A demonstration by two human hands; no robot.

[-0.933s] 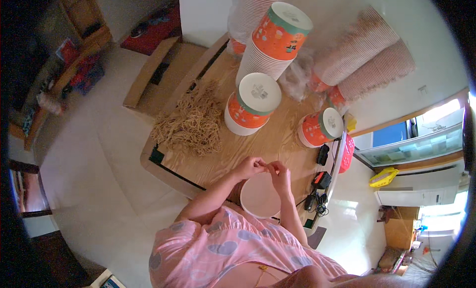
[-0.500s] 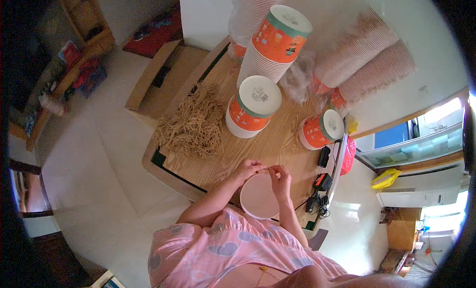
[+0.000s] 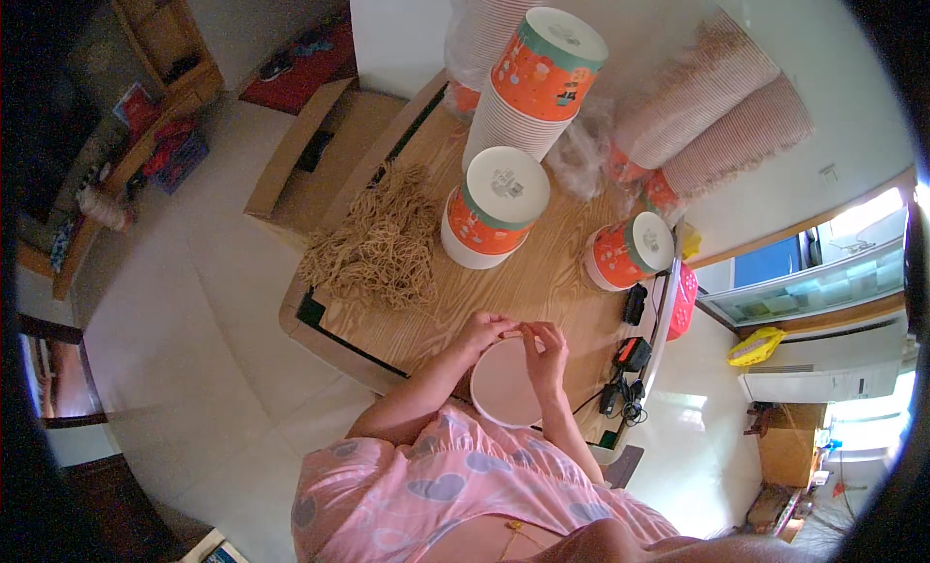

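Observation:
A round white paper bucket (image 3: 506,387) is close to my body at the table's near edge, its pale circular face turned up to me. My left hand (image 3: 487,328) is at the far side of its rim, fingers pinched together. Beside it, my right hand (image 3: 548,355) bends over the same stretch of rim, with thumb and fingertips pressed together. The fingertips of both hands nearly meet. Whatever small thing they pinch there is too small to make out. A loose heap of brown twine cords (image 3: 383,243) lies on the table to the left, beyond my left forearm.
An orange and white paper bucket (image 3: 506,190) stands upside down mid-table, before a tall bucket stack (image 3: 523,117). Another bucket (image 3: 630,251) is at the right. Wrapped bucket stacks (image 3: 697,98) lie behind. A black-and-red tool battery (image 3: 634,354) and cable sit at the right edge; an open carton (image 3: 329,146) stands left.
The fingertips of my right hand have shifted slightly left, closer to those of my left hand at the rim. The bucket and the things on the table stay put.

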